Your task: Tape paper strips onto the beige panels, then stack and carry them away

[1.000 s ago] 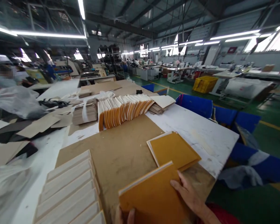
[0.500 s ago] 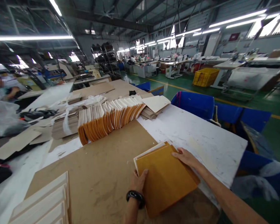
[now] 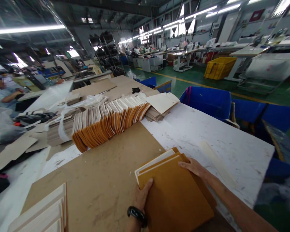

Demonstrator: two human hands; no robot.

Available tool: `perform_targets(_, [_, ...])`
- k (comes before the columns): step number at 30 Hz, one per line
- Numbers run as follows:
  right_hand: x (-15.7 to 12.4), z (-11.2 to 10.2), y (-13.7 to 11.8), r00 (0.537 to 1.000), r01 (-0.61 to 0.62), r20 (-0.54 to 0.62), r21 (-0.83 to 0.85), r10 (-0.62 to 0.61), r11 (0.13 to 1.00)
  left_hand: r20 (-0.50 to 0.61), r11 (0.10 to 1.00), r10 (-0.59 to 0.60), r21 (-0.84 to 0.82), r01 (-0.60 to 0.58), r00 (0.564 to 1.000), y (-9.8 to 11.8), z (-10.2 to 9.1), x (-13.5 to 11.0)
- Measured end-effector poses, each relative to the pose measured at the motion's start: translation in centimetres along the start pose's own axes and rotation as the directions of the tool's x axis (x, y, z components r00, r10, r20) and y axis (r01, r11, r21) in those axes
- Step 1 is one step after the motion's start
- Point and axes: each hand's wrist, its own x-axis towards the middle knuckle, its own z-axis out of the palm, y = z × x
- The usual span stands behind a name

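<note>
Between my two hands is a small stack of mustard-brown panels [image 3: 176, 193] with pale backing showing along their edges. My left hand [image 3: 141, 195], a black bangle on its wrist, grips the stack's left edge with the thumb on top. At the upper right corner my right hand [image 3: 193, 167] pinches the stack, thumb on the top face and fingers hidden beneath. The panels sit slightly fanned over the near right part of a brown board [image 3: 99, 174]. Beyond them a long row of similar panels [image 3: 111, 124] leans on edge.
Pale panels [image 3: 45, 212] lie overlapped at the near left. A grey-brown bundle [image 3: 60, 129] tied with plastic is left of the row. One cream sheet [image 3: 163, 102] tops a pile at the white table's [image 3: 219, 141] far side. Blue bins [image 3: 205, 101] line the right; a person [image 3: 6, 93] is far left.
The stack has come slightly nearer and its sheets are more fanned at the top edge. Both hands keep hold of it. My view has shifted a little.
</note>
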Motion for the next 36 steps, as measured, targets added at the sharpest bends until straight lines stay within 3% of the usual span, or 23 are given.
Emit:
perform_targets(3, [-1.9, 1.1, -1.4, 0.994, 0.101, 0.034, 0.068, -0.103, 0.993, -0.008, 0.995, 0.096, 0.030, -0.096, 0.995, 0.1, -0.9, -1.8])
perform_targets(6, [-4.0, 2.7, -3.5, 0.970, 0.241, -0.045, 0.012, -0.241, 0.970, -0.105, 0.967, 0.208, 0.170, -0.189, 0.972, 1.0, -2.7, -3.7])
perform_targets(8, [-5.3, 4.1, -5.2, 0.944, 0.310, -0.097, -0.060, -0.315, 0.949, -0.137, 0.928, 0.313, 0.255, -0.271, 0.940, 2.3, -4.5, -5.1])
perform_targets(10, [-6.2, 5.6, -6.8, 0.912, 0.395, -0.110, -0.026, -0.395, 0.918, -0.133, 0.870, 0.435, 0.315, -0.379, 0.890, 3.9, -6.7, -6.5])
perform_targets(14, [-7.4, 8.5, -8.1, 0.864, 0.489, 0.044, 0.162, -0.501, 0.857, -0.094, 0.768, 0.589, 0.376, -0.519, 0.803, 5.7, -11.6, -9.1])
perform_targets(18, [-7.7, 10.8, -5.8, 0.867, 0.455, 0.193, 0.072, -0.460, 0.888, -0.055, 0.770, 0.611, 0.275, -0.577, 0.790, 3.3, -15.0, -9.6])
perform_targets(23, [-8.5, 12.4, -3.3, 0.862, 0.488, 0.118, 0.074, -0.493, 0.870, -0.101, 0.786, 0.617, 0.135, -0.603, 0.781, 0.6, -15.4, -8.8])
perform_targets(28, [-8.4, 13.3, -4.4, 0.900, 0.412, 0.060, 0.207, -0.432, 0.887, -0.092, 0.738, 0.674, 0.125, -0.663, 0.733, 0.8, -14.5, -7.8])
perform_targets(33, [-7.7, 15.2, -5.3, 0.931, 0.355, -0.033, 0.323, -0.365, 0.877, -0.065, 0.759, 0.648, 0.140, -0.636, 0.759, 0.8, -14.0, -6.9])
perform_targets(36, [-7.8, 14.9, -5.0, 0.941, 0.339, -0.070, 0.268, -0.333, 0.902, -0.064, 0.734, 0.673, 0.185, -0.654, 0.737, 0.7, -14.3, -6.4])
